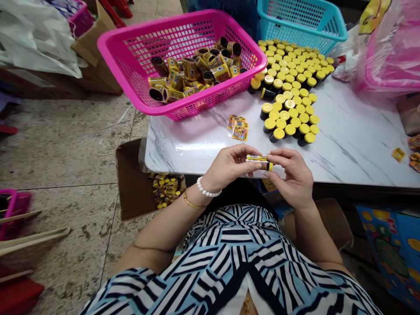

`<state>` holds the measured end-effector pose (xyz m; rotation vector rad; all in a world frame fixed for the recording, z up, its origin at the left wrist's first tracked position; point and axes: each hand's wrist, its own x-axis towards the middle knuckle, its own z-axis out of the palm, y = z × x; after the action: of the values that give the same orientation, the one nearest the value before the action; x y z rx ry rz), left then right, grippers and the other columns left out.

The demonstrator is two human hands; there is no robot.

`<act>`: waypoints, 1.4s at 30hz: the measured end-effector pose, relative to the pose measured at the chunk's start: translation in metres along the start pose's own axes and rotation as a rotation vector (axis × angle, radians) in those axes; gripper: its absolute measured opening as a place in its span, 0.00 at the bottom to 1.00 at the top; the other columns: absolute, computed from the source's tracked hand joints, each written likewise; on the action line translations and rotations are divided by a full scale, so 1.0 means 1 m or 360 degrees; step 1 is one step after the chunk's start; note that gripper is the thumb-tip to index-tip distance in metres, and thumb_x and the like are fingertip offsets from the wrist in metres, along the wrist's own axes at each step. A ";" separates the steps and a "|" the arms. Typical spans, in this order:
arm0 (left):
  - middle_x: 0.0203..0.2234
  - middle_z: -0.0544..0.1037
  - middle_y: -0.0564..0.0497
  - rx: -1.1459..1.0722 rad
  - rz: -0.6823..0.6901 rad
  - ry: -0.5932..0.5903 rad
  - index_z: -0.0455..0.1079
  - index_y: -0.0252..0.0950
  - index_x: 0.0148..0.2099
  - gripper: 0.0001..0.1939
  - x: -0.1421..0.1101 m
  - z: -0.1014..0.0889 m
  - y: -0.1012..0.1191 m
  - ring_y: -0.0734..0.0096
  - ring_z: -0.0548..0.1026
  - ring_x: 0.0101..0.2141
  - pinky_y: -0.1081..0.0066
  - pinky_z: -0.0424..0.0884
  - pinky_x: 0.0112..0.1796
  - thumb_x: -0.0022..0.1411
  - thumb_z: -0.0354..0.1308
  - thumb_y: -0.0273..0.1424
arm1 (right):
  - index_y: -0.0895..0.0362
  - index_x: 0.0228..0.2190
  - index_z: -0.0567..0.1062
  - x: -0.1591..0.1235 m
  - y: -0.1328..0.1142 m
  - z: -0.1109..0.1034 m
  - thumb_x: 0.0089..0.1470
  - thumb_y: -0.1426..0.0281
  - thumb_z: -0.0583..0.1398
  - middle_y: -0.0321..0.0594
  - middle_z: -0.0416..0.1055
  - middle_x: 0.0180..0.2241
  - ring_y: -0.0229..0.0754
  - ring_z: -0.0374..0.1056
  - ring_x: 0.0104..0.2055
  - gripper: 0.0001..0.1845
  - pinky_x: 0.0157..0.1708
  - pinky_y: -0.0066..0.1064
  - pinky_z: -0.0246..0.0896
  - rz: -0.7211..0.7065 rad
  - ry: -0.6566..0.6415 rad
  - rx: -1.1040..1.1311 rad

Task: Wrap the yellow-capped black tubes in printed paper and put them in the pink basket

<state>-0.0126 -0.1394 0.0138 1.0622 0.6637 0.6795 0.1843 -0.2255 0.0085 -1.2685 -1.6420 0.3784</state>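
Between my hands, at the table's front edge, lies a small tube (256,162) with a printed yellow wrapper and a yellow cap at its right end. My left hand (228,167), with a pearl bracelet at the wrist, is closed round the wrapped body. At the cap end, the fingertips of my right hand (292,175) pinch the tube. A small stack of printed yellow labels (240,130) lies on the table just beyond. Behind and to the right stand many black tubes with yellow caps (290,114), a few of them tipped over.
A pink basket (190,107) of wrapped, uncapped tubes overhangs the white marbled table (193,151). A blue basket (302,26) stands behind the capped tubes. Below the left corner is a cardboard box (134,188) with finished-looking capped tubes. Pink plastic-wrapped goods (390,65) sit at right.
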 end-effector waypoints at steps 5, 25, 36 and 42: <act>0.36 0.84 0.46 -0.0083 -0.0025 -0.0131 0.79 0.30 0.47 0.23 0.002 -0.005 -0.013 0.70 0.81 0.33 0.71 0.80 0.34 0.53 0.78 0.35 | 0.48 0.57 0.78 -0.005 0.008 -0.001 0.56 0.74 0.72 0.43 0.81 0.47 0.48 0.79 0.48 0.28 0.50 0.44 0.79 -0.0240 0.0051 -0.0263; 0.20 0.76 0.53 0.0202 -0.0119 -0.0153 0.72 0.32 0.44 0.28 0.020 -0.014 -0.007 0.73 0.74 0.19 0.77 0.69 0.19 0.62 0.68 0.54 | 0.47 0.51 0.81 0.006 0.018 0.010 0.57 0.71 0.71 0.41 0.79 0.49 0.44 0.79 0.47 0.20 0.45 0.38 0.82 0.0123 -0.0016 0.0112; 0.39 0.82 0.45 0.0530 0.0507 -0.0056 0.80 0.34 0.47 0.14 0.018 -0.026 -0.022 0.68 0.78 0.39 0.70 0.75 0.43 0.61 0.71 0.35 | 0.54 0.40 0.80 0.003 0.027 0.030 0.55 0.61 0.73 0.39 0.84 0.36 0.42 0.82 0.35 0.14 0.39 0.35 0.83 0.0592 0.0018 0.0406; 0.57 0.78 0.40 0.0745 0.0774 -0.0122 0.78 0.41 0.60 0.27 0.018 -0.036 -0.008 0.61 0.78 0.50 0.68 0.76 0.44 0.58 0.73 0.34 | 0.52 0.48 0.77 0.014 0.026 0.029 0.54 0.61 0.74 0.37 0.83 0.38 0.39 0.81 0.36 0.22 0.42 0.33 0.82 0.0714 0.0000 0.0661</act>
<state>-0.0273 -0.1086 -0.0088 1.7067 0.5090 0.9182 0.1753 -0.1945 -0.0165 -1.2993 -1.1826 0.9407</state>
